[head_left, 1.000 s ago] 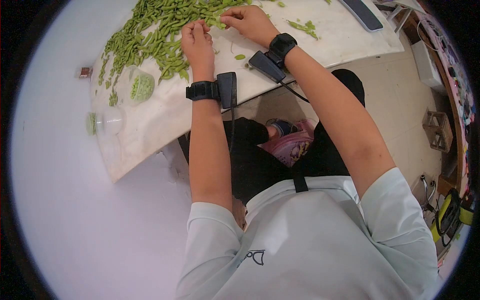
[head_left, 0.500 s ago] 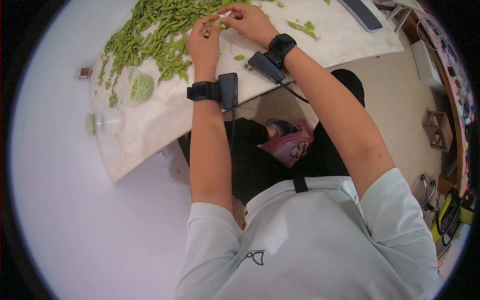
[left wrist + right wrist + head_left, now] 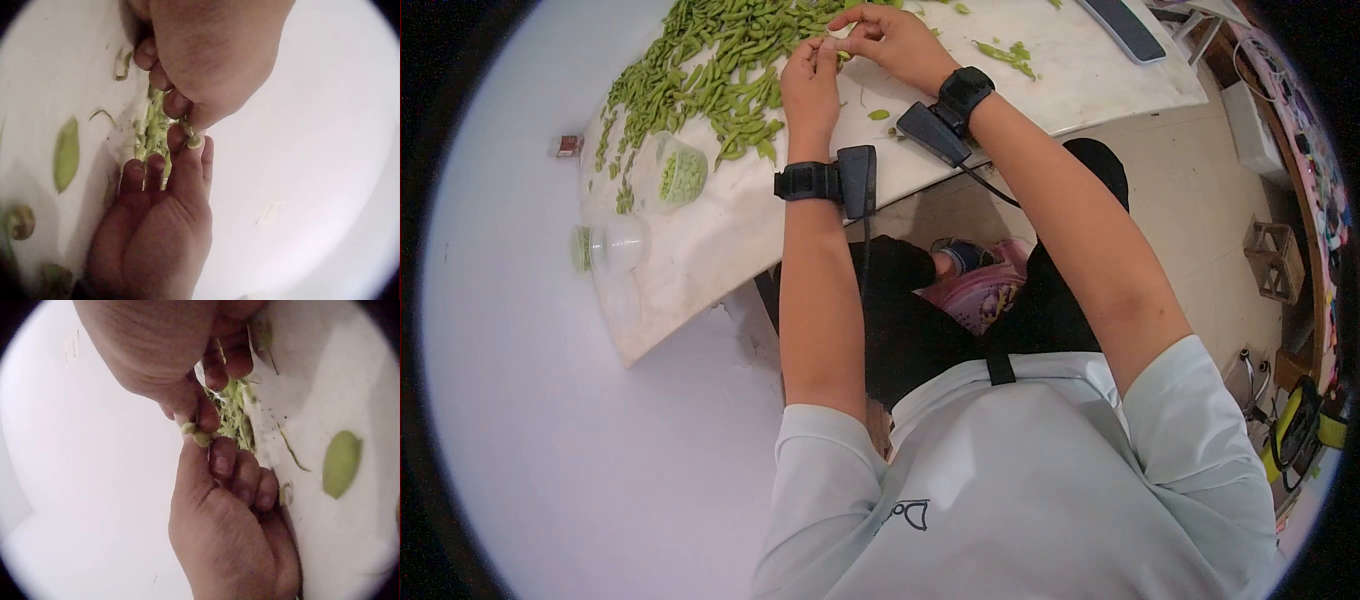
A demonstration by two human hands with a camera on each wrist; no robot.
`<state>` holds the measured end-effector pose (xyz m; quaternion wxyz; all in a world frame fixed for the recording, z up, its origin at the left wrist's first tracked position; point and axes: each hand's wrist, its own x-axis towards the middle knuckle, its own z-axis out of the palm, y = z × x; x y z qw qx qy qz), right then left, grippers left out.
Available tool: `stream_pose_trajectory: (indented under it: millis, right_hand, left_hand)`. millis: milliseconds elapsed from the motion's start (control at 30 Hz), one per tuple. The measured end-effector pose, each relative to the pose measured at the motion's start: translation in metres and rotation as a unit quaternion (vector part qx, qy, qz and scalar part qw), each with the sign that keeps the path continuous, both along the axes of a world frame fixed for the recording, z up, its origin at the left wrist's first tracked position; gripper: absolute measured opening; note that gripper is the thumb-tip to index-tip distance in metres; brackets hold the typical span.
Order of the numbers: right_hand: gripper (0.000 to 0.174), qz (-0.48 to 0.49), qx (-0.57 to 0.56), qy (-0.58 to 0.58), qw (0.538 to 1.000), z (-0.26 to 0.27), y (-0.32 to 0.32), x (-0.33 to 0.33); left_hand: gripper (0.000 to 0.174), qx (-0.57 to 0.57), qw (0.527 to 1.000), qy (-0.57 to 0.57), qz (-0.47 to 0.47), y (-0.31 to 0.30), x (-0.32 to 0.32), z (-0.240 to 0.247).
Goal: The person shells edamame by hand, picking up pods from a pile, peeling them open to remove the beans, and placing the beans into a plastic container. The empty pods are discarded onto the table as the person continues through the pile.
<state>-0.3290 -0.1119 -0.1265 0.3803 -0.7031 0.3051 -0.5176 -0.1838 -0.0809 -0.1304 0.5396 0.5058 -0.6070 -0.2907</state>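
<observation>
Both hands meet over the near edge of the pod pile in the head view. My left hand [image 3: 810,92] pinches a small green soybean pod [image 3: 195,142] between thumb and fingers. From the other side, my right hand [image 3: 905,48] holds the same pod, thumb tip against it and the remaining fingers curled in the right wrist view. Fingertips cover most of the pod, leaving a pale green end in sight. Behind the hands spreads a heap of soybean pods [image 3: 700,85]. A single flat pod [image 3: 342,464] lies on the white tabletop [image 3: 1040,105] beside them.
To the left stands a clear tub [image 3: 684,175] with shelled green beans, and a second clear container [image 3: 622,243] is near the table's left edge. Several pods [image 3: 1010,58] lie right of the hands. A dark phone-like slab [image 3: 1122,28] rests at the back right.
My left hand has shifted slightly right and its fingers have come together with the right hand at the pod. The right hand stays almost in place, and the containers have not moved.
</observation>
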Motion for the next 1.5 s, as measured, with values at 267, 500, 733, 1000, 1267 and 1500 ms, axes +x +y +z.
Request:
stream_pose_trajectory:
  millis: [267,500,733,1000,1267,1500]
  right_hand:
    - [0.024,-0.023,0.001,0.021,1.000,-0.012,-0.007,0.003]
    - [0.022,-0.059,0.022,0.009,0.998,-0.012,-0.007,0.003]
    - [0.022,-0.059,0.052,0.006,0.997,-0.010,-0.005,0.002]
    - [0.027,-0.048,0.050,0.012,0.998,-0.012,-0.008,0.001]
    - [0.027,-0.067,0.025,0.004,0.997,-0.010,-0.006,0.000]
    - [0.025,-0.036,0.062,-0.043,0.997,-0.012,-0.006,0.002]
  left_hand:
    - [0.033,0.046,0.981,0.191,-0.004,0.004,0.008,0.003]
    - [0.015,0.016,0.990,0.135,-0.031,0.009,-0.006,0.009]
    - [0.013,0.001,0.990,0.136,-0.035,0.009,-0.007,0.008]
    - [0.019,-0.020,1.000,-0.003,-0.017,0.006,-0.007,0.006]
    - [0.022,-0.010,0.999,-0.031,-0.006,0.003,-0.005,0.000]
    - [0.017,-0.028,0.998,-0.058,-0.026,0.005,-0.006,0.002]
